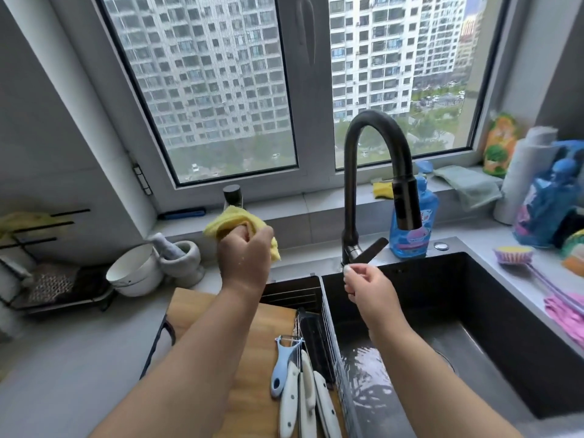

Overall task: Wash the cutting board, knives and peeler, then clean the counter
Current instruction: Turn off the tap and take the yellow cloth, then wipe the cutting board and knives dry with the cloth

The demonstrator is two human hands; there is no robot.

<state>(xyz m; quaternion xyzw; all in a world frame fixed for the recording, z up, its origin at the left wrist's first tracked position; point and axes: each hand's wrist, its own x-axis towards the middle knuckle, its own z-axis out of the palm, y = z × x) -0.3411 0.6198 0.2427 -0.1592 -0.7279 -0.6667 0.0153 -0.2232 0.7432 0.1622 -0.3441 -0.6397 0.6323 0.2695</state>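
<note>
Wooden cutting board (252,352), pale brown, lies flat on the grey counter (79,374) at the left edge of the dark sink (505,311). A light-blue peeler (281,365) and three white-handled knives (303,399) lie side by side at its right edge, long axes running near to far, the peeler's blade end pointing toward the window. Left hand (245,257) grips a bunched yellow cloth (234,224) above the board's far end; right hand (363,286), fingers loosely curled and holding nothing, hangs just below the black faucet (373,172) lever.

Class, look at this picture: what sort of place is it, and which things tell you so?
Most likely a home kitchen, high up in a flat. The signs: a dark sink with a tall faucet, a wooden cutting board, and tower blocks through the window.
</note>
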